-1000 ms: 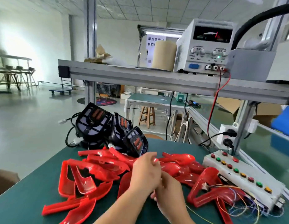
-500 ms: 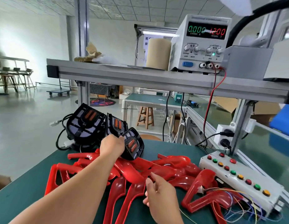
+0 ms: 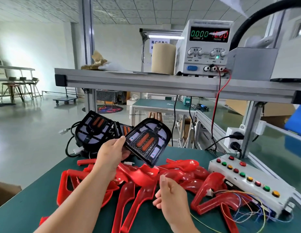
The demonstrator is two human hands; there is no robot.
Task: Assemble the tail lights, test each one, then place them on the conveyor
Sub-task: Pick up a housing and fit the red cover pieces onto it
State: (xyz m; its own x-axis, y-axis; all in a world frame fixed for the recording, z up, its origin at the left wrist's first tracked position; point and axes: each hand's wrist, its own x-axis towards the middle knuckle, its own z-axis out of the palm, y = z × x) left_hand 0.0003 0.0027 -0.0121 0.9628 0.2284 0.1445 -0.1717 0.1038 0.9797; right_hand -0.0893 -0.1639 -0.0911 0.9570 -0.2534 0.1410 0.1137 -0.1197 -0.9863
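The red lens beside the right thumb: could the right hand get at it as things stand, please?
Probably yes: the right hand looks empty and close beside the red lens, which lies atop the pile; the left hand holds the black housing above it, apparently clear.

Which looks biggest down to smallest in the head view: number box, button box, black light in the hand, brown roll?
Tied first: power supply and button box, which look about alike.
Then: black light housing, in the left hand.
Last: brown roll, though it is farther off, so true size is unsure.
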